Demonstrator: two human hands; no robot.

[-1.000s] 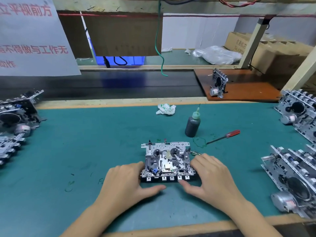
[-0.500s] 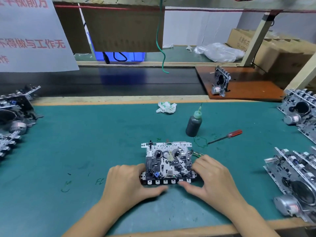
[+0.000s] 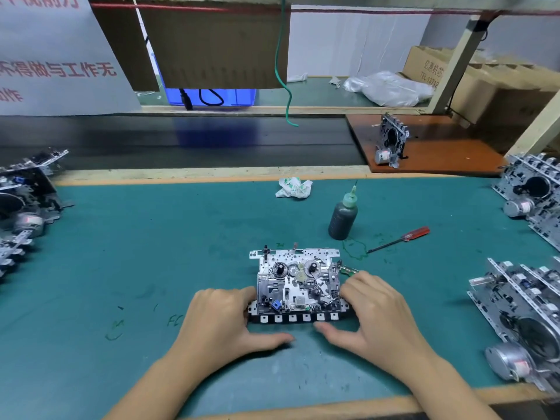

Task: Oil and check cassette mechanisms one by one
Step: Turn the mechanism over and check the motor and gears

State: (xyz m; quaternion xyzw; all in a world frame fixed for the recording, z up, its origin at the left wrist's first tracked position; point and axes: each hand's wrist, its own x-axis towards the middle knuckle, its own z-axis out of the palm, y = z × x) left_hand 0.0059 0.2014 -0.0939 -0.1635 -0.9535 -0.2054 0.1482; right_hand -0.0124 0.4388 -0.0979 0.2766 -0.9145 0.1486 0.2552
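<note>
A metal cassette mechanism [image 3: 298, 283] lies flat on the green mat [image 3: 151, 253], its row of black keys facing me. My left hand [image 3: 224, 325] grips its left side, thumb stretched along the mat below the keys. My right hand [image 3: 375, 316] grips the right side, thumb pointing in under the keys. A dark oil bottle [image 3: 343, 218] with a green needle tip stands upright behind the mechanism, to the right. A red-handled screwdriver [image 3: 400, 238] lies to the right of the bottle.
Stacks of cassette mechanisms sit at the left edge [image 3: 24, 204], far right [image 3: 533, 195] and near right [image 3: 521, 319]. One mechanism [image 3: 391, 144] stands upright on a brown board beyond the mat. A crumpled wipe [image 3: 293, 187] lies near the mat's far edge.
Both hands stay on the mechanism's sides. The view has tilted slightly; the mechanism and the hands have hardly moved on the mat.
</note>
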